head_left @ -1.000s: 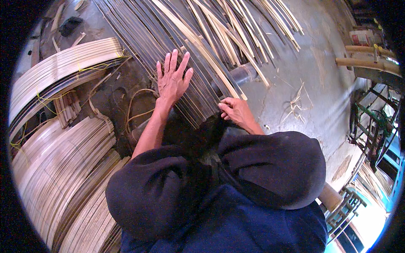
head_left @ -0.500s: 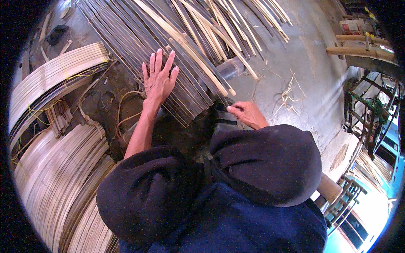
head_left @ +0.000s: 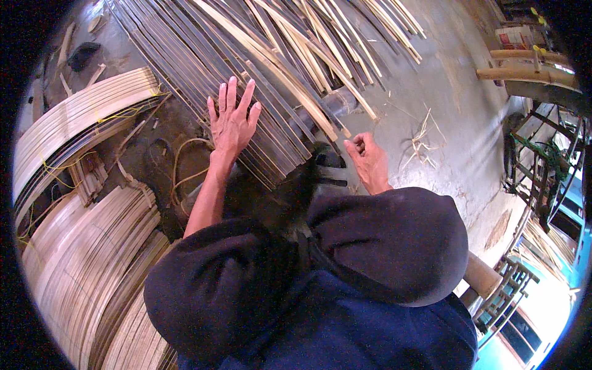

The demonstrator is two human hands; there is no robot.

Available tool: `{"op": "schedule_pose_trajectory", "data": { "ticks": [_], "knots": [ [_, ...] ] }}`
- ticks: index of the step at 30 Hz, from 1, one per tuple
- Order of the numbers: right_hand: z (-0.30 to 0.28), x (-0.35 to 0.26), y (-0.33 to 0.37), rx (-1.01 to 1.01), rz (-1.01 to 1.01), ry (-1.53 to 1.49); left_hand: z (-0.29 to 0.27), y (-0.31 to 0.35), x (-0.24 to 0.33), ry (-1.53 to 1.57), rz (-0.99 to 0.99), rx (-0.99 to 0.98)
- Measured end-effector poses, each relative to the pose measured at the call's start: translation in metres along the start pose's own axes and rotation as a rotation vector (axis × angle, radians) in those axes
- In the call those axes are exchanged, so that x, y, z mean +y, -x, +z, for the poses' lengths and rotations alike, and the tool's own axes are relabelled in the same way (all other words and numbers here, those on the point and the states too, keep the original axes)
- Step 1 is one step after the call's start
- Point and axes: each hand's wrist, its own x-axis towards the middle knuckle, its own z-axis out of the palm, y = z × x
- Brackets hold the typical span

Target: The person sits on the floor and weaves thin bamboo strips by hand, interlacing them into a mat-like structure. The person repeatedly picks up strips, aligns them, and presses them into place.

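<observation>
My left hand point(head_left: 233, 126) lies flat with its fingers spread on a row of long dark bamboo strips point(head_left: 271, 145), set side by side. To its right, my right hand point(head_left: 370, 163) is raised over the floor with its fingers curled in. Its fingertips are close to the ends of some pale bamboo strips point(head_left: 302, 111); whether anything is between them is hidden. Below those strips, a thick bamboo pole point(head_left: 339, 102) lies crosswise.
Bundles of curved pale slats point(head_left: 92, 102), tied with yellow string, and a larger stack of slats point(head_left: 92, 246) stand at the left. Pale shavings point(head_left: 421, 145) lie on the grey floor point(head_left: 444, 92). At the far right are a bamboo frame point(head_left: 524, 75) and a dark metal rack point(head_left: 542, 160).
My right hand has moved up and slightly right, away from the dark strips' near ends, and its fingers are more curled. My left hand has stayed almost in place.
</observation>
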Motion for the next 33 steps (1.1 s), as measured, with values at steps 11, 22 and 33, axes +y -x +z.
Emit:
{"op": "schedule_pose_trajectory", "data": {
  "ticks": [11,22,33],
  "knots": [
    [0.025,-0.013,-0.012,0.135,-0.485,0.204,-0.002,-0.001,-0.001,0.025,0.011,0.015],
    [0.014,0.003,-0.024,-0.38,0.139,-0.535,-0.001,-0.001,0.0,0.019,0.0,-0.013],
    [0.009,-0.011,-0.012,-0.094,-0.141,0.146,0.0,0.0,0.0,0.014,-0.002,-0.012]
  ]
}}
